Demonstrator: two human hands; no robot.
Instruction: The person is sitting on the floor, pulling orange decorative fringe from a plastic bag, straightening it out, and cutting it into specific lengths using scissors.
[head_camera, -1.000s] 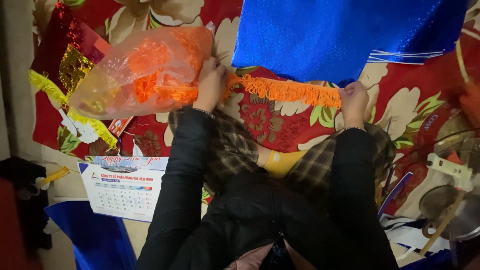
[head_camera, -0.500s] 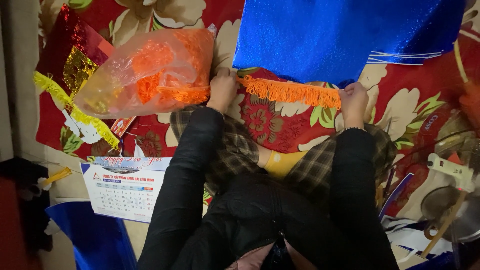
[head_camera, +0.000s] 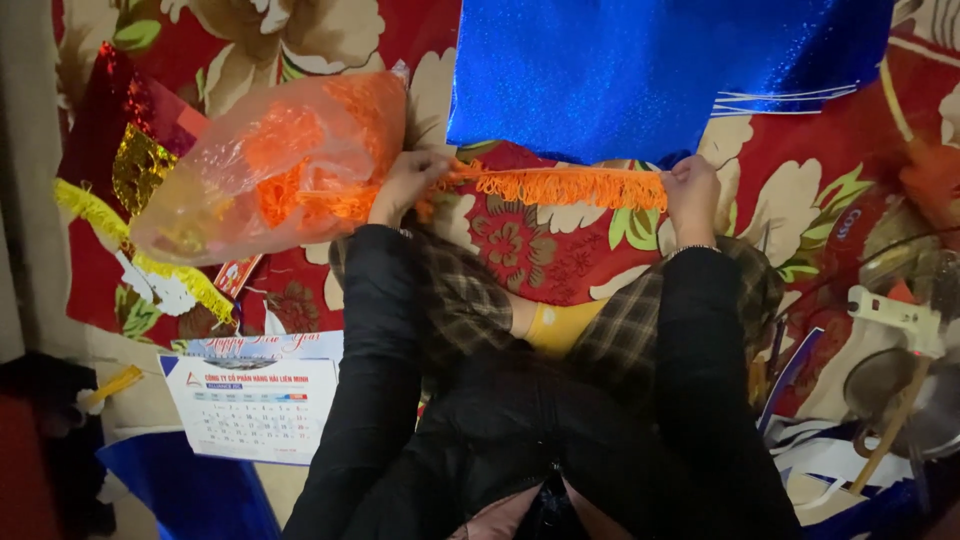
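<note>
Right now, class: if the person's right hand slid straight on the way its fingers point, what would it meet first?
Probably the shiny blue sheet: the right hand pinches the orange fringe at its lower edge, though depth is unclear.

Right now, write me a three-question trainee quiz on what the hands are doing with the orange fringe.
1. True or false: both hands grip the orange fringe trim.
2. Which hand is beside the clear plastic bag of orange trim? A) left hand B) right hand
3. What lies directly above the stretched fringe?

Key:
1. True; it is stretched between them.
2. A.
3. A glittery blue sheet, its lower edge along the fringe.
</note>
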